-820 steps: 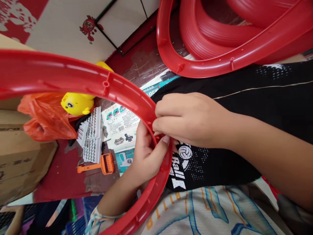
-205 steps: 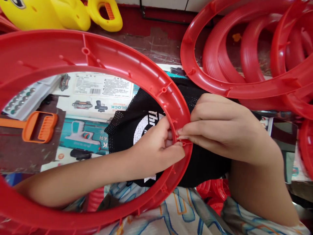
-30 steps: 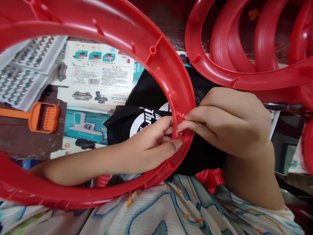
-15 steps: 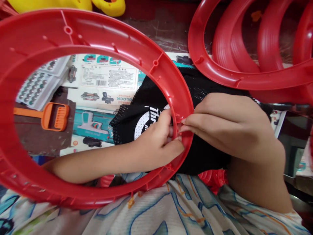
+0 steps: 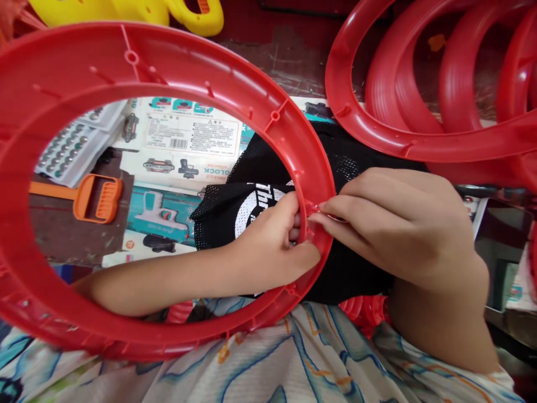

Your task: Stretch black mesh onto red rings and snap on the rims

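Note:
A large red plastic ring (image 5: 226, 67), its hollow ribbed side facing me, leans over my lap. Reaching through its opening, my left hand (image 5: 283, 240) is closed around the right part of the rim, with the thumb on the ribbed side. My right hand (image 5: 390, 218) pinches at a small red post inside the channel, close to the left fingers. Whatever is between its thumb and finger is too small to make out; a thin pale edge shows under the fingers. Black mesh fabric (image 5: 356, 263) with white print lies behind both hands.
More red rings (image 5: 444, 140) lie at the upper right. Printed toy boxes (image 5: 159, 215) show through the ring, beside an orange handle (image 5: 96, 198) and a clear tray of shiny balls (image 5: 67, 154). Yellow plastic parts (image 5: 138, 11) rest at the top left. Patterned cloth (image 5: 251, 369) covers my lap.
The view has shifted slightly, so the ring and background sit a little lower and further right. My right fingers remain pinched at the post, with a small change in angle.

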Demonstrator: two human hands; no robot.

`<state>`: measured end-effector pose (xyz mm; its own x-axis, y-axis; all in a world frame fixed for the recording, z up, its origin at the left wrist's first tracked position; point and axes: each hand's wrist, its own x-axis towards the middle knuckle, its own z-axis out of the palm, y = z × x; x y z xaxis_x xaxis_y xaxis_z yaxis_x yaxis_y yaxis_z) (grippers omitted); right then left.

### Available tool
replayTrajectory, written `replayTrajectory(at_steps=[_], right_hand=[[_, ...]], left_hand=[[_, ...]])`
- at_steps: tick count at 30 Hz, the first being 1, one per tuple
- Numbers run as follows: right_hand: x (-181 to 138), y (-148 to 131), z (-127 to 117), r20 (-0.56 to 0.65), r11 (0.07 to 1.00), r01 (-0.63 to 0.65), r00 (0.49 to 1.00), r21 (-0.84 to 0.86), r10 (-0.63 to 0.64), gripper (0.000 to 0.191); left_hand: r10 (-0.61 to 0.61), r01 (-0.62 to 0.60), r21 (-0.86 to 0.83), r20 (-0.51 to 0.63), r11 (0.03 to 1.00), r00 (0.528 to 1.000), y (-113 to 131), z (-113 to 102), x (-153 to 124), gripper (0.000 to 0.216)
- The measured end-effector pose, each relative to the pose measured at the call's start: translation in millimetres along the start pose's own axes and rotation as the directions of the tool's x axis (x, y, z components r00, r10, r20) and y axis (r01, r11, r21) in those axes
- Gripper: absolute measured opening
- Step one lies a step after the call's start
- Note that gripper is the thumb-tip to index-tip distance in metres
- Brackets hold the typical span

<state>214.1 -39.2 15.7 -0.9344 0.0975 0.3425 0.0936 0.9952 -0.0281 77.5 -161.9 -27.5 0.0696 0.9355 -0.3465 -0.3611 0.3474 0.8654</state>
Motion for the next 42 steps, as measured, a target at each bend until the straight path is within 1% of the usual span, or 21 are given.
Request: replayTrajectory(at_steps=[2,4,6,9,11,14,16,18,20,22,24,26,28,30,33,36,38,42], right_hand=[[-0.5,0.0,-1.7,0.023,0.999,-0.037,0.999,0.017,0.036,0.03],[-1.1,0.0,-3.3,0.08,0.994,-0.065,0.995,0.085,0.058,0.029],[-1.7,0.4,-4.1,0.113,0.991,-0.046,0.993,0.125,0.032,0.029],[-1.8,1.8,-4.3,0.106,0.994,-0.015,0.994,0.111,0.003,0.029],[-1.6,2.5,-4.8,0.112,0.989,-0.027,0.994,0.148,0.011,0.028],[-1.0,2.2,-5.9,0.123,0.971,-0.048,0.992,0.234,0.019,0.023],[-0.4,1.2,-5.4,0.119,0.965,-0.049,0.993,0.259,0.018,0.021],[0.2,-0.3,-3.2,0.093,0.971,-0.032,0.996,0.238,0.01,0.019],[0.7,-2.1,0.7,0.037,0.979,0.002,0.999,0.204,-0.01,0.016],[0.8,-4.0,5.4,-0.022,0.985,0.01,1.0,0.173,-0.006,0.013],[0.9,-5.4,9.6,-0.068,0.987,0.004,0.998,0.162,0.007,0.011],[1.6,-6.0,12.9,-0.084,0.99,-0.011,0.996,0.139,0.023,0.009],[2.9,-5.7,14.7,-0.078,0.991,-0.026,0.996,0.134,0.036,0.006],[4.1,-5.0,15.1,-0.073,0.985,-0.035,0.996,0.168,0.048,0.006],[4.5,-4.2,12.8,-0.064,0.972,-0.07,0.994,0.222,0.087,0.004],[3.1,-3.9,7.6,-0.016,0.97,-0.112,0.993,0.216,0.118,0.006],[1.8,-3.6,3.1,0.015,0.971,-0.114,0.993,0.21,0.114,0.005],[-0.1,-4.0,-2.1,0.028,0.968,-0.086,0.996,0.236,0.082,0.004]], left_hand=[[0.009,-0.009,0.072,-0.01,0.997,1.0,-2.6,-1.3,-0.8,0.036],[0.016,-0.014,0.115,-0.021,0.993,1.0,-4.4,-1.7,-1.6,0.035],[0.013,-0.011,0.094,-0.019,0.996,1.0,-5.0,-1.3,-2.1,0.037],[-0.007,0.007,0.014,-0.001,1.0,1.0,-4.6,-0.5,-2.2,0.047],[-0.012,0.012,-0.023,0.02,1.0,1.0,-4.2,-0.6,-1.9,0.053],[-0.003,0.004,-0.032,0.038,0.999,0.999,-4.2,-1.5,-1.8,0.054],[0.007,-0.006,-0.017,0.037,1.0,0.999,-4.9,-2.2,-1.8,0.052],[0.019,-0.019,0.003,0.033,1.0,0.999,-6.2,-3.0,-1.7,0.052],[0.032,-0.032,0.022,0.028,0.999,0.999,-7.5,-3.8,-1.4,0.055],[0.038,-0.038,0.024,0.019,0.999,0.999,-8.3,-4.4,-1.1,0.06],[0.038,-0.038,0.0,0.008,0.999,0.999,-8.2,-4.6,-0.8,0.064],[0.036,-0.036,-0.044,0.005,0.998,0.999,-7.0,-4.3,-0.3,0.064],[0.026,-0.025,-0.086,0.0,0.996,1.0,-5.4,-3.8,0.2,0.061],[0.013,-0.014,-0.107,-0.011,0.994,1.0,-4.0,-3.5,0.6,0.055],[0.009,-0.012,-0.097,-0.026,0.995,1.0,-3.0,-3.6,0.4,0.048],[0.013,-0.015,-0.088,-0.03,0.996,0.999,-2.5,-4.3,-0.1,0.048],[0.009,-0.011,-0.094,-0.028,0.995,1.0,-2.0,-4.8,-0.2,0.049],[-0.017,0.015,-0.091,-0.017,0.996,1.0,-2.2,-5.7,0.5,0.051]])
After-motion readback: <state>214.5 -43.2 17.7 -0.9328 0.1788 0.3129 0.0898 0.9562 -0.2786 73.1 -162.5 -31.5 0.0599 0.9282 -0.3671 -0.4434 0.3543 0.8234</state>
